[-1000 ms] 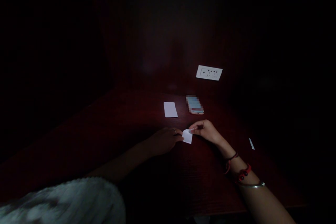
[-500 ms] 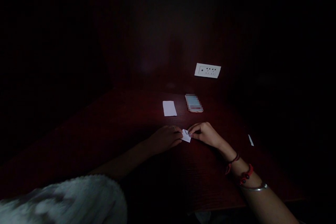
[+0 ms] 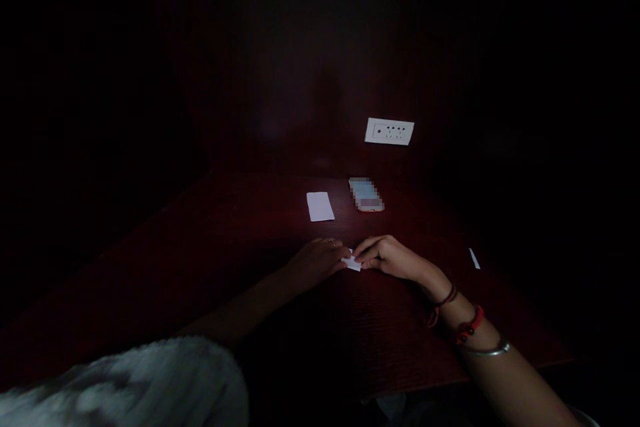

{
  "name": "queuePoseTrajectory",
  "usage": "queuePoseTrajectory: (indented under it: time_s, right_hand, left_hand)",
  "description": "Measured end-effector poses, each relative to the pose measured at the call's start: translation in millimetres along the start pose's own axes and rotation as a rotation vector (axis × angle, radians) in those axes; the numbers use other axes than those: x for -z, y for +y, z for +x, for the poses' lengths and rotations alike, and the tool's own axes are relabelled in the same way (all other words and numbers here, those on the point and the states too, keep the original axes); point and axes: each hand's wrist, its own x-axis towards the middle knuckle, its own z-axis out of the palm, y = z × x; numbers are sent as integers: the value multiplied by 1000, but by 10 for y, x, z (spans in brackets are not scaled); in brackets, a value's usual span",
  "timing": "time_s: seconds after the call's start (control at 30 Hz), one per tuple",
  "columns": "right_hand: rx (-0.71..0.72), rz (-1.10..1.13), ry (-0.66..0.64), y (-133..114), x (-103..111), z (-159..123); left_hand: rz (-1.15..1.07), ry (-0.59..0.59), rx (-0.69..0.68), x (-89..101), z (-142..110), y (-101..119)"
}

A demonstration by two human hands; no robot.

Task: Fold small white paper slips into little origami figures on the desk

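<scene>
In dim light, a small white folded paper (image 3: pixel 353 263) lies on the dark red table (image 3: pixel 250 247), mostly covered by both hands. My left hand (image 3: pixel 317 260) presses on its left side with fingers curled. From the right, my right hand (image 3: pixel 387 256) pinches and presses the paper's other side, fingers close together. Only a small corner of the paper shows between the fingertips. Red bead bracelets and a metal bangle sit on my right wrist.
A white paper rectangle (image 3: pixel 320 206) lies beyond the hands, with a phone (image 3: pixel 366 194) beside it on the right. A white socket plate (image 3: pixel 389 131) sits on the back wall. A thin paper strip (image 3: pixel 474 258) lies at the right. My white sleeve (image 3: pixel 125 383) fills the lower left.
The hands have closed together over the small paper, folding it down smaller; less of it shows than before. The view shifted slightly.
</scene>
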Motion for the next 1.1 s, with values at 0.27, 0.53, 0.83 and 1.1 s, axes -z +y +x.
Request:
queuePoseTrajectory:
  time_s: [0.27, 0.53, 0.83, 1.1]
  right_hand:
    - [-129, 52, 120, -22, -59, 51]
    - [-319, 195, 204, 8, -121, 78]
    - [-334, 123, 231, -2, -153, 83]
    - [-169, -125, 130, -30, -146, 98]
  left_hand:
    - [-30, 11, -19, -55, -10, -42]
    - [-73, 33, -35, -31, -13, -34]
    - [-88, 36, 9, -54, -22, -38]
    - [-55, 32, -9, -44, -31, -61]
